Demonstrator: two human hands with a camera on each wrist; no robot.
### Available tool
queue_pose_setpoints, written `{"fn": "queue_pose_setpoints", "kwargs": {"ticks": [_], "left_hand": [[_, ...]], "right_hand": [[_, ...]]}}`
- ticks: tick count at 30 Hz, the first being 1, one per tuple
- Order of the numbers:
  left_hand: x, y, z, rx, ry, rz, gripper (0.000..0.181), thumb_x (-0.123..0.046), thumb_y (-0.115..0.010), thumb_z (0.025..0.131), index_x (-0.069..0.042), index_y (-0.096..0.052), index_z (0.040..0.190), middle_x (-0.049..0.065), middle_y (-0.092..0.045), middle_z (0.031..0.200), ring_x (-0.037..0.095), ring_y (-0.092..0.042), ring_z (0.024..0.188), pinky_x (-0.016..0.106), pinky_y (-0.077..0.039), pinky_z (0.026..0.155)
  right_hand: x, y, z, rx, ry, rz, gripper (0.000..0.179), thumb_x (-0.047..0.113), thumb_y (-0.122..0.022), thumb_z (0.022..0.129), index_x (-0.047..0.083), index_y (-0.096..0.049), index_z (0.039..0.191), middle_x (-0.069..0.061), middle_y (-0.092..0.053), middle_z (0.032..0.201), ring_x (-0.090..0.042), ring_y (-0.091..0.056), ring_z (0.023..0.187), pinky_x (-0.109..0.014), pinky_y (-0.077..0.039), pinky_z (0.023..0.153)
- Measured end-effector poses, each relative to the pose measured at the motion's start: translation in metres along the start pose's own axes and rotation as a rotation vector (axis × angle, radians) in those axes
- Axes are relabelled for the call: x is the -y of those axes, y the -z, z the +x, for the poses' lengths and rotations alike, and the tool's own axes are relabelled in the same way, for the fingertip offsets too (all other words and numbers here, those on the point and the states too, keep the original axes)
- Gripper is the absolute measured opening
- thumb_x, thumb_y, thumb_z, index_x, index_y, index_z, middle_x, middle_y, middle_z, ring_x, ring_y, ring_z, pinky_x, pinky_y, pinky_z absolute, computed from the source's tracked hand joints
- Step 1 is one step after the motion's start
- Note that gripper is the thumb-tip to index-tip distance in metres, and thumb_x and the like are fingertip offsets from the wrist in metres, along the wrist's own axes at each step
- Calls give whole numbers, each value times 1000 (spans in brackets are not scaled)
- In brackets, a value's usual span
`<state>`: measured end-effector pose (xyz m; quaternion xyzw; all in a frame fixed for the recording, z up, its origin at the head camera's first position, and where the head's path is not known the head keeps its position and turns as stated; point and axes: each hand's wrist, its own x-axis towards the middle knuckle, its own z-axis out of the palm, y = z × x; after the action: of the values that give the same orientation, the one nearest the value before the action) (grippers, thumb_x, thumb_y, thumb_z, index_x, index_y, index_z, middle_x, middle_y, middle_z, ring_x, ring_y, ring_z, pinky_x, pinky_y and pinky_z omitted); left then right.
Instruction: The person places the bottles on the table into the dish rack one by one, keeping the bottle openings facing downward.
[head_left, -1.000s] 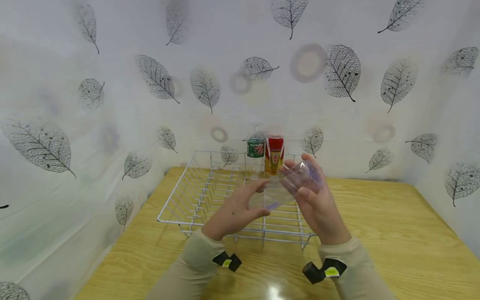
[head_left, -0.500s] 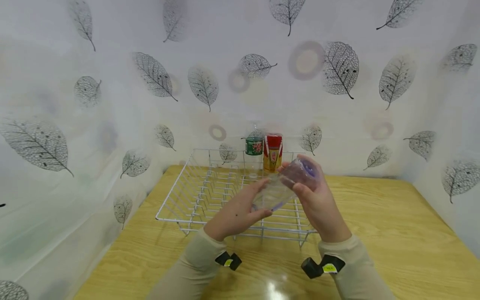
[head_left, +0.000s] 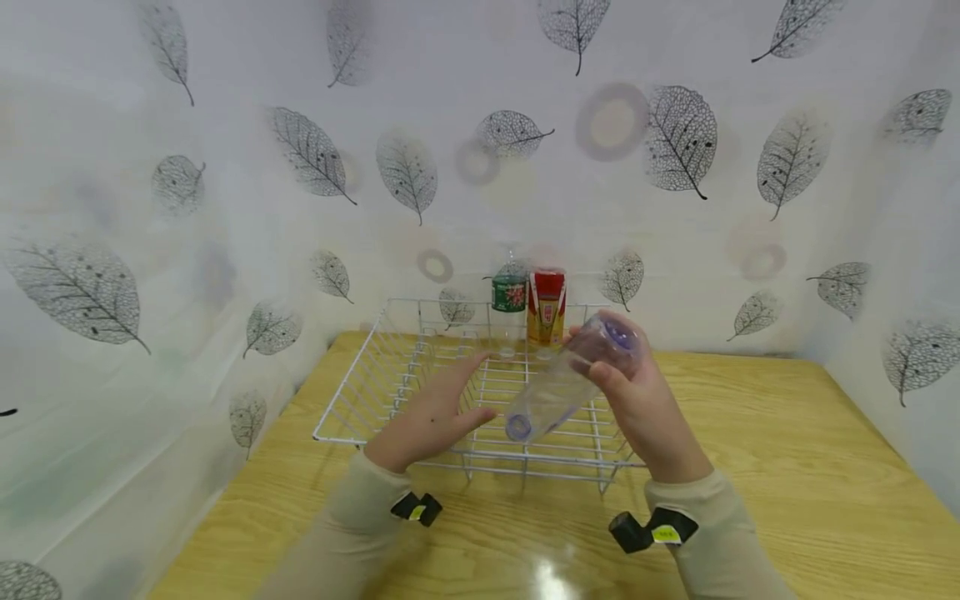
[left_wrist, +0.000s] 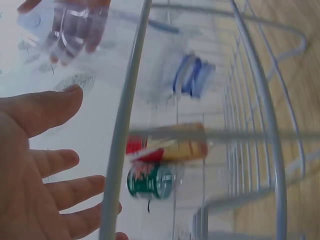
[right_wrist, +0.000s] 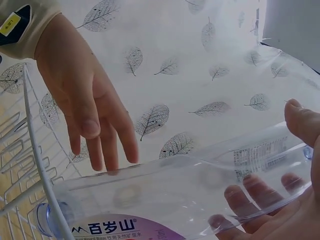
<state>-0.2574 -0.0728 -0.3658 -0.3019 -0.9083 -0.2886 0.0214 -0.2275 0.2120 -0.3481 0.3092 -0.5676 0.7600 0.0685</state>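
Note:
A clear plastic bottle [head_left: 558,392] with a purple-and-white label [right_wrist: 125,230] slants over the wire rack, its bluish neck [head_left: 519,427] pointing down to the left. Near its base, my right hand [head_left: 648,408] grips it, the fingers [right_wrist: 250,195] showing through the plastic. My left hand [head_left: 431,421] is apart from the bottle, left of the neck, with fingers and thumb spread and nothing in them. In the left wrist view the left palm [left_wrist: 25,185] faces the rack.
The white wire dish rack [head_left: 525,458] stands on a wooden table [head_left: 787,458]. At its back are a green-labelled clear bottle [head_left: 509,293] and a red-and-gold drink container [head_left: 547,308]. A leaf-patterned curtain [head_left: 480,200] hangs behind and at both sides.
My left hand has let go of the bottle's neck end and moved left. The right hand still holds the bottle, whose neck is now uncovered and whose base has turned slightly towards the camera.

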Motion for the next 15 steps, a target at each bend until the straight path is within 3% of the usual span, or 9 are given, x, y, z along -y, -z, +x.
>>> {"fn": "queue_pose_setpoints", "kwargs": {"ticks": [5,15], "left_hand": [[23,17,-15,-21,47,54,80,-40,-65,99,-11,-25,162,15,-32,161,34,-32,146,53,-29,117],[62,40,-42,-77,166,118,81,-38,-67,99,-9,-25,161,16,-30,162,37,-26,148,58,-26,117]], "right_hand": [[3,4,-1,-21,-18,-33,58,17,-62,102,16,-32,152,-16,-54,142,-29,-49,134,-41,-41,111],[17,12,6,-45,-116,-232,57,10,-53,106,15,-24,154,-16,-47,143,-25,-48,133,-30,-44,108]]}}
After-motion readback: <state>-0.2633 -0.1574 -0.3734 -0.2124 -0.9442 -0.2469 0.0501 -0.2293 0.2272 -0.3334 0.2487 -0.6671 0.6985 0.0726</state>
